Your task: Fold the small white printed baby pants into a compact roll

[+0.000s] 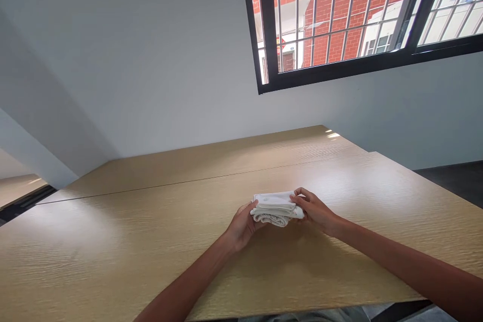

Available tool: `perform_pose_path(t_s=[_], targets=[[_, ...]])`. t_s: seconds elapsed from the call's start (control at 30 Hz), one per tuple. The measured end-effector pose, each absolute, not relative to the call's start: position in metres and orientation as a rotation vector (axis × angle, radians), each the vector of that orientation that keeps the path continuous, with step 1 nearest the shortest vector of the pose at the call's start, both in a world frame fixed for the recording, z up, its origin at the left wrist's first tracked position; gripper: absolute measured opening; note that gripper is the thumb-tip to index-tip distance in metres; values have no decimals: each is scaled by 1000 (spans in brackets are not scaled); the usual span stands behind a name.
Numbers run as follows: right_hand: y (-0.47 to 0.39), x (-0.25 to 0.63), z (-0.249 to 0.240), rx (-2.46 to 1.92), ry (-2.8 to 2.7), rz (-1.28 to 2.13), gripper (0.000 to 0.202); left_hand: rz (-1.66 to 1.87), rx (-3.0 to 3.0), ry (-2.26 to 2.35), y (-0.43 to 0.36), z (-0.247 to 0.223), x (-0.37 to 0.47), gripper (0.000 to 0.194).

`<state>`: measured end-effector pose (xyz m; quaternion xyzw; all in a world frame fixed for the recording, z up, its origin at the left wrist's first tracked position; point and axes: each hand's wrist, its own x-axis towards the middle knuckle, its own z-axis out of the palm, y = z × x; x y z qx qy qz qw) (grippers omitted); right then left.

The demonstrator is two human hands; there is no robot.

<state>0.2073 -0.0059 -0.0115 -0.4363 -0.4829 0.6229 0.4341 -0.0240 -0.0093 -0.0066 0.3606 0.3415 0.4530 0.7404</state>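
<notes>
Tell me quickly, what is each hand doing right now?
Left hand: closed, holding the left end of the folded white cloth.
Right hand: closed, holding the right end of the same cloth.

Plain rm point(169, 60) w/ tbl point(151, 241), barred window point(354, 15)

The left hand point(241, 226) and right hand point(313, 210) grip opposite ends of a folded white cloth point(275, 207) over a wood-grain table point(151, 246). A seam line crosses the tabletop behind the cloth. A black-framed, barred window point(339, 68) is set in the pale wall point(158, 60).
</notes>
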Motion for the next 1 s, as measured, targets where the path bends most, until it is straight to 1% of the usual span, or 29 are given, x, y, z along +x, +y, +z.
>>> perform_pose_path(t_s=[0.1,0.17,0.37,0.53,0.67,0.83,0.9,1.0], targets=[[-4,212,-14,-1101,-1291,1583,40,1011,781,743,-7,-8,-26,22],[-2,214,-16,-1082,-1319,1598,38,1017,812,727,-7,-7,-26,23],[-6,213,-13,-1065,-1382,1720,39,1062,1011,812,-12,-7,-22,42],[-10,212,-5,-1008,-1445,1621,48,1188,1217,867,-17,-7,-19,34],[-11,211,-3,-1026,-1404,1541,54,1239,1210,850,-18,-6,-19,41],[-11,212,-2,-809,-1383,1587,64,1260,1158,867,-15,-2,-20,37],[-11,212,0,-760,-1372,1586,62,1277,1100,859,-15,1,-20,34],[-11,211,0,-802,-1337,1524,44,1277,999,827,-15,5,-20,28]])
